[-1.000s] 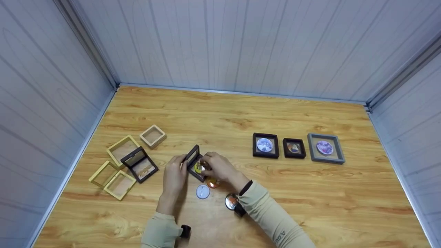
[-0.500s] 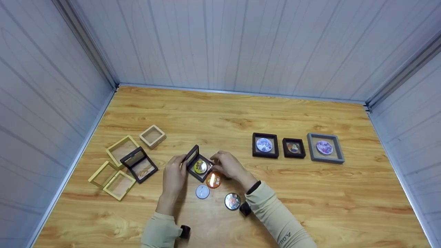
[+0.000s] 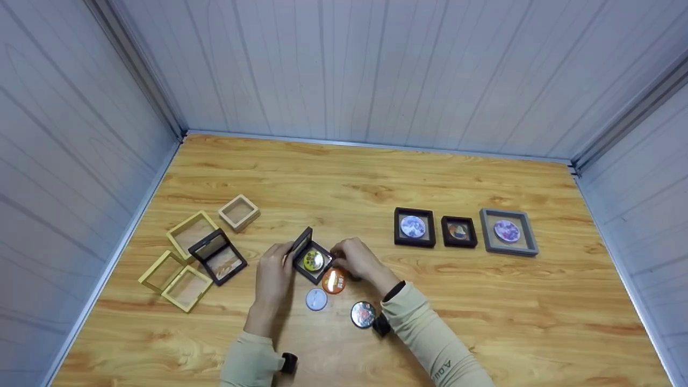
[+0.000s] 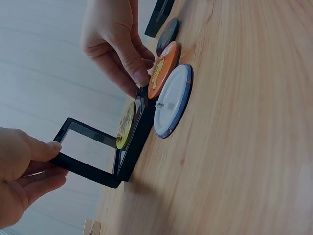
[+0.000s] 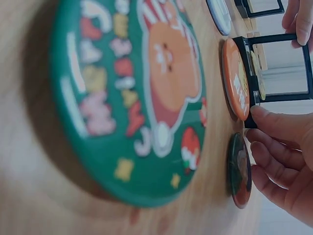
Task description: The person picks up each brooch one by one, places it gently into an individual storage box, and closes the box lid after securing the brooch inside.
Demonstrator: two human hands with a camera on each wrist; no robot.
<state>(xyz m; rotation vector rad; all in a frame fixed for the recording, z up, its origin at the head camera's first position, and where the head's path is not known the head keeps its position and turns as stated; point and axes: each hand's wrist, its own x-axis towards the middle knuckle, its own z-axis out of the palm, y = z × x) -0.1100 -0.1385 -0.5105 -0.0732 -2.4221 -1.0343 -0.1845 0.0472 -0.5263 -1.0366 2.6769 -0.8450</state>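
- While its lid (image 3: 302,242) stands raised and a yellow badge (image 3: 314,260) sits inside, the black case (image 3: 305,274) lies on the worktop (image 3: 355,199).
- Left hand (image 3: 272,274): its grip is nearly closed, thumb and fingers pinching the lid's outer edge.
- Right hand (image 3: 359,260): its grip is narrow too, thumb and forefinger pinching a corner of the base away from the hinge.
- Seen from the head, the case sits diagonally, hinge to the upper left, open front to the lower right; the base looks roughly square, so no long axis stands out.
- An orange badge (image 3: 334,281) lies just beside the base; a dark badge (image 5: 239,171) lies near the right fingers.
- Nearer the person are a white-backed badge (image 3: 316,299) and a green badge (image 3: 363,314).
- Leftward: an open black case (image 3: 233,275), a cream case (image 3: 249,222), two yellow cases (image 3: 200,296).
- Rightward: two dark cases (image 3: 414,244) and a grey case (image 3: 510,250), each showing a badge.
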